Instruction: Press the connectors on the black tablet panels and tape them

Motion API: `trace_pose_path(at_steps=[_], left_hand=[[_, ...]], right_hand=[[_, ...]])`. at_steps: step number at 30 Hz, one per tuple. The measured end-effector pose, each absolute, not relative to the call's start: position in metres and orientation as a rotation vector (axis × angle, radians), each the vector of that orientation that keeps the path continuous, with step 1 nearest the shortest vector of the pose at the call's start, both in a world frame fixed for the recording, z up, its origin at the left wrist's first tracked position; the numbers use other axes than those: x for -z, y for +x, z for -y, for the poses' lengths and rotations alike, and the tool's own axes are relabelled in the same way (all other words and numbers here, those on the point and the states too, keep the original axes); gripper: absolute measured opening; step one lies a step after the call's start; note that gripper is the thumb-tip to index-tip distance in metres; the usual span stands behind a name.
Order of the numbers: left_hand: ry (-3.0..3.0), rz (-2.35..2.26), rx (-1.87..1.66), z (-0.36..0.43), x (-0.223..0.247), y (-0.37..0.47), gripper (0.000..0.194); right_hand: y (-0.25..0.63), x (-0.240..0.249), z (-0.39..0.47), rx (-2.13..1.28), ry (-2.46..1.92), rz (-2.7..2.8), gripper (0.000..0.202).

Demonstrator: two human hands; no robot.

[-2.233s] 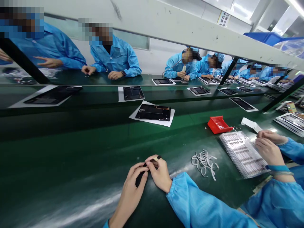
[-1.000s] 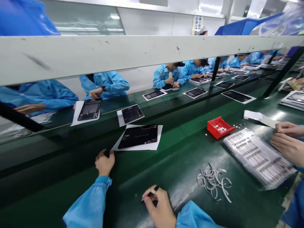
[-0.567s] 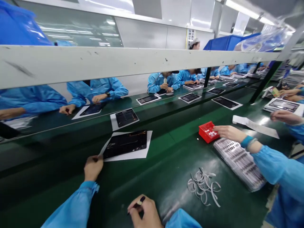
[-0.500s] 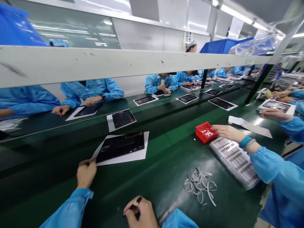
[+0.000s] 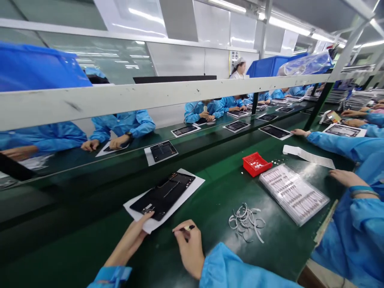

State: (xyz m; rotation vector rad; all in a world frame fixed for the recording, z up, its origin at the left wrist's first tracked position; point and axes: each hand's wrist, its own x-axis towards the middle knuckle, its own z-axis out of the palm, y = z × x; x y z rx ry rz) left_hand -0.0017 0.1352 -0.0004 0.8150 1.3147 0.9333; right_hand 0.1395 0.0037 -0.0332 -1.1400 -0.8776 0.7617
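Note:
A black tablet housing (image 5: 165, 194), with small parts and a thin light strip on it, lies on a sheet of white paper (image 5: 196, 183) in front of me. My left hand (image 5: 132, 240) pinches the near corner, thumb on top of the housing and fingers at the paper's edge. To the right of that corner, my right hand (image 5: 190, 252) is closed around a slim black-and-cream pen-like tool (image 5: 189, 228), apart from the housing. Its exact kind is too small to make out. Curled pale strips (image 5: 247, 222) lie in a loose heap right of my right hand.
A red bin (image 5: 255, 165) of small white pieces stands beside a clear tray of parts (image 5: 295, 194). A co-worker's hands (image 5: 349, 179) are at the right. More housings on paper (image 5: 163, 151) line the bench, under a white crossbar (image 5: 150, 96).
The housing and paper have turned and come nearer with my left hand, whose thumb now lies on the housing. My right hand has moved slightly up and right. The co-worker's hand left the red bin.

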Motion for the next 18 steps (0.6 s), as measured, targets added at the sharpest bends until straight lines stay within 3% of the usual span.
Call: trace_pose_path(at_steps=[4, 13, 18], left_hand=[[0.686, -1.344, -0.947, -0.078, 0.000, -0.016, 0.030], [0.269, -1.355, -0.914, 0.075, 0.019, -0.025, 0.062], [0.158, -1.163, -0.572, 0.143, 0.040, -0.014, 0.060]], right_hand=[[0.163, 0.029, -0.017, -0.649, -1.163, 0.897, 0.011], [0.183, 0.043, -0.032, -0.734, -1.211, 0.994, 0.013], [0.188, 0.037, -0.031, -0.787, -1.223, 1.114, 0.011]])
